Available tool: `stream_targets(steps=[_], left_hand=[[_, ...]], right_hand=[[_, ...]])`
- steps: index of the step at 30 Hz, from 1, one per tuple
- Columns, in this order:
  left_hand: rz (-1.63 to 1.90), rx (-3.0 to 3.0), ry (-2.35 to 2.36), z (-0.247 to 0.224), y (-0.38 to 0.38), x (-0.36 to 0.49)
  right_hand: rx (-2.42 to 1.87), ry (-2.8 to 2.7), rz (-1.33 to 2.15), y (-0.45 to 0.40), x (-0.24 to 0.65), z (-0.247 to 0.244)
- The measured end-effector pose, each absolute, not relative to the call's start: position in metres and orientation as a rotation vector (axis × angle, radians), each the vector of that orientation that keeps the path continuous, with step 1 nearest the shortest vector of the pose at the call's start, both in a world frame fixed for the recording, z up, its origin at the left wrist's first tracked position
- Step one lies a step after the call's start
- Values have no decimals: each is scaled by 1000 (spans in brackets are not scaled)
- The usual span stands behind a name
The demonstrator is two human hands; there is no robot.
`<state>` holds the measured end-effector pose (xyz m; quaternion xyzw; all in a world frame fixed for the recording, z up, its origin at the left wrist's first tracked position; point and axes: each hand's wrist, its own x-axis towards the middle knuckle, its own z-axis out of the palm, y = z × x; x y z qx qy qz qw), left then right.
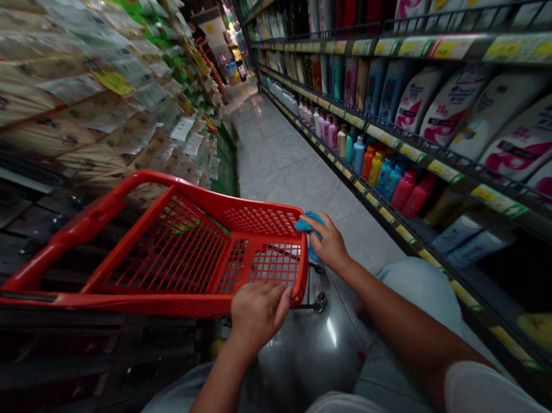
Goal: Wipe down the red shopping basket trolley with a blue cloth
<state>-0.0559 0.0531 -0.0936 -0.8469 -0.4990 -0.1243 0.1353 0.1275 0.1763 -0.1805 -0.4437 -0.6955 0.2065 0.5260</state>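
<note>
A red plastic shopping cart with lattice walls stands in front of me, its handle toward the left. My left hand is closed over the cart's near rim, close to the front corner. At the far front corner, my right hand presses a blue cloth against the rim, its fingers wrapped round the cloth. Part of the cloth hangs down outside the cart's front wall. The basket holds no goods that I can make out. Below the front end, a wheel shows on the floor.
Shelves of shampoo and other bottles line the right side. Packaged goods are stacked on the left. A tiled aisle runs between them, with a person far back. My knees are bent close to the cart.
</note>
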Motion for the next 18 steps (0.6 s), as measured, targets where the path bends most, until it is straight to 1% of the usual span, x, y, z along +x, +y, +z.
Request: stream_targets(steps=[2, 6, 8, 11, 14, 18], left_hand=[[-367, -2439, -1440, -94, 50, -54], [-411, -2422, -1436, -95, 40, -52], [-420, -2434, -1434, -94, 34, -51], [-404, -2451, -1421, -93, 25, -47], [-422, -2446, -1392, -94, 20, -43], [-537, -2412, -1331, -100, 17, -39]], right_hand=[[-1054, -1614, 526, 169, 127, -181], [-993, -1594, 594, 92, 122, -193], [-1042, -1534, 650, 72, 119, -198], [-1206, -1273, 714, 90, 113, -205], [-1282, -1053, 795, 114, 108, -224], [-1326, -949, 977, 81, 104, -261]])
